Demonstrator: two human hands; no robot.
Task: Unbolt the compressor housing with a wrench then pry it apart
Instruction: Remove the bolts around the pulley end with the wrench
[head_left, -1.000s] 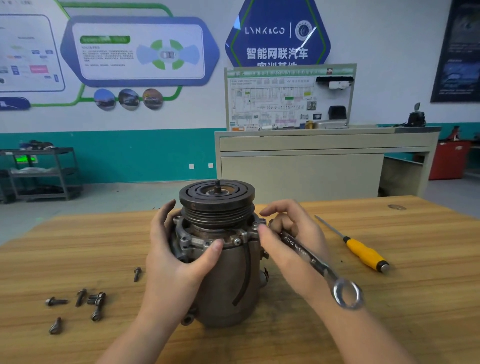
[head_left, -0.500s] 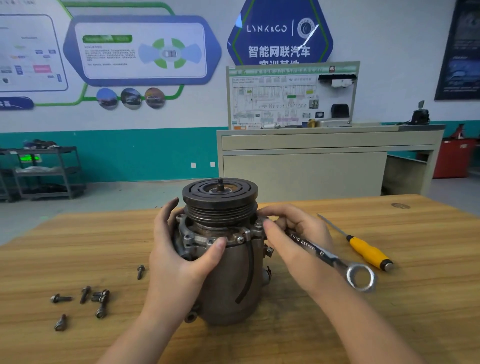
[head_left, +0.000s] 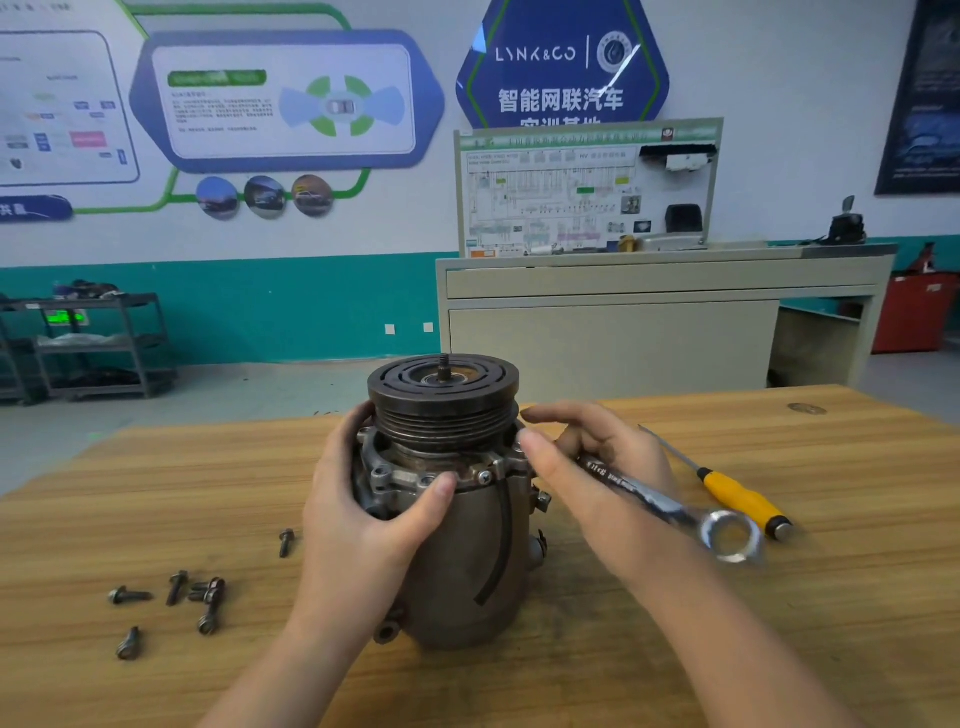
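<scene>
The grey metal compressor (head_left: 457, 561) stands upright on the wooden table (head_left: 779, 649), its dark grooved pulley (head_left: 443, 402) on top. My left hand (head_left: 363, 519) grips the housing around its bolted flange, thumb across the front. My right hand (head_left: 597, 478) holds a silver combination wrench (head_left: 670, 506) at the flange's right side, thumb and forefinger at a bolt there. The wrench's ring end (head_left: 730, 535) points away to the right, blurred. The wrench's other end is hidden under my fingers.
Several removed bolts (head_left: 176, 597) lie loose on the table to the left. A yellow-handled screwdriver (head_left: 737, 493) lies right of the compressor, just behind the wrench. Beyond the table stand a beige training bench (head_left: 649, 322) and a shelf cart (head_left: 88, 343).
My right hand has swung the wrench's ring end outward and away from me, toward the screwdriver handle. My left hand keeps its grip on the housing.
</scene>
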